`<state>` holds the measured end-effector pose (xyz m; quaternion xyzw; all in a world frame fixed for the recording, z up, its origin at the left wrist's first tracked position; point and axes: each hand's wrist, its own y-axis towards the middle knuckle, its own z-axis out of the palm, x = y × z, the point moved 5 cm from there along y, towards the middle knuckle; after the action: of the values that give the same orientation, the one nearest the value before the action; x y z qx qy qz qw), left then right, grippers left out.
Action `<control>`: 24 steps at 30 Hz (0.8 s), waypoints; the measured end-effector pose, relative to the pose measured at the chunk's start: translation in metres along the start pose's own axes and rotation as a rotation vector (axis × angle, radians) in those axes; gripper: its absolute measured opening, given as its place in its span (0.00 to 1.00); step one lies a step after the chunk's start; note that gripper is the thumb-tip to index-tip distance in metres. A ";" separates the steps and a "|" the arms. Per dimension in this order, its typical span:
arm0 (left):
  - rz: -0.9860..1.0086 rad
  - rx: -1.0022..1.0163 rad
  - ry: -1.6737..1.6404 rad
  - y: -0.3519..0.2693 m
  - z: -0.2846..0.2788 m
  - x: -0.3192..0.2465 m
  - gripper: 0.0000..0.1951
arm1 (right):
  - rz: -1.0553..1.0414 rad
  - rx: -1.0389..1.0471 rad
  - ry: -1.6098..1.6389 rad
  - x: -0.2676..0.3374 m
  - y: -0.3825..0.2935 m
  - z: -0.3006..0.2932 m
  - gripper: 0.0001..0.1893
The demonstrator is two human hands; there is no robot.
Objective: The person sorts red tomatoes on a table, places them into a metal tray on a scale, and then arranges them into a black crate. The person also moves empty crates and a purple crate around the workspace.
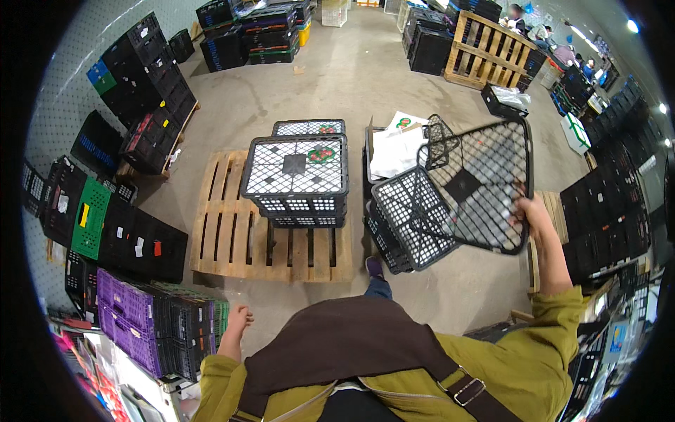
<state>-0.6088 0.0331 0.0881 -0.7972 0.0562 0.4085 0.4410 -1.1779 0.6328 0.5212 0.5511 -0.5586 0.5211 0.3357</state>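
My right hand [530,213] grips the right rim of a black plastic lattice lid [488,184], which is held tilted. The floor and some clear plastic film show through its mesh. Below and left of it, a black mesh crate [414,216] leans at an angle over another black crate [390,242]. Behind these stands a crate holding white paper sheets [395,155], some with a red and green print. My left hand [240,319] hangs with nothing in it, fingers loosely bent, beside stacked purple and black crates [126,322].
A wooden pallet [227,242] ahead on the left bears stacked black crates with lattice lids [295,163]. Dark crate stacks [147,74] line the left side, and more [606,216] stand at the right. An upright pallet [490,50] stands at the back right, with people [540,34] beyond it.
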 end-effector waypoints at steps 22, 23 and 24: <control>-0.384 -0.242 -0.065 -0.045 0.240 -0.116 0.13 | -0.265 -0.158 -0.236 -0.158 0.686 0.141 0.48; -0.403 -0.262 -0.068 -0.057 0.236 -0.107 0.13 | -0.203 -0.168 -0.311 -0.191 0.689 0.150 0.49; -0.425 -0.274 -0.062 -0.071 0.230 -0.096 0.13 | -0.185 -0.083 -0.213 -0.219 0.688 0.166 0.47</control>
<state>-0.7784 0.2228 0.1379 -0.8306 -0.1820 0.3347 0.4062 -1.7728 0.4298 0.1285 0.6382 -0.5590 0.4030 0.3434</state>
